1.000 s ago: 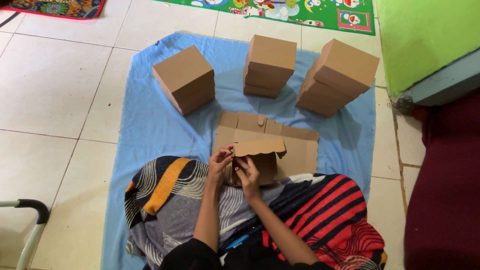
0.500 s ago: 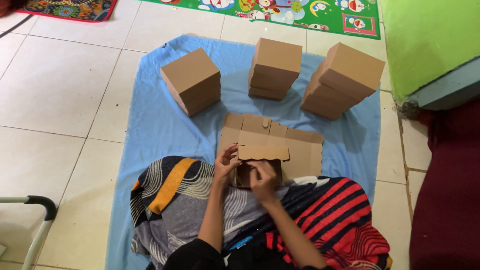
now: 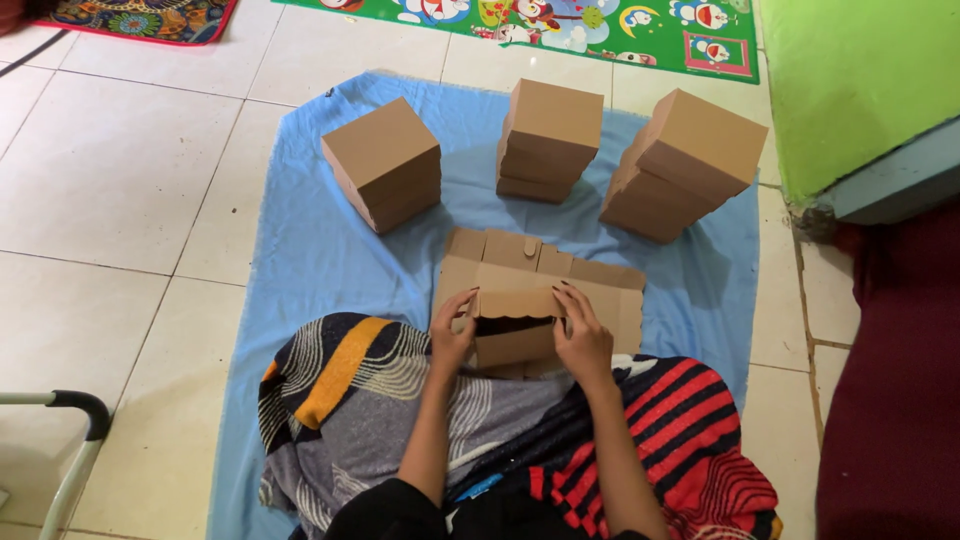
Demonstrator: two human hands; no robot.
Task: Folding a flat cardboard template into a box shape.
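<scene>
On the person's lap, over a striped patterned cloth [image 3: 400,400], sits a half-folded cardboard box [image 3: 515,335] with its top partly open. The left hand [image 3: 452,335] grips the box's left side, the right hand [image 3: 583,340] its right side. Just beyond the box lies a stack of flat cardboard blanks [image 3: 560,270] on a blue mat [image 3: 310,250]. Farther past the box stand three stacks of finished boxes [image 3: 550,140].
</scene>
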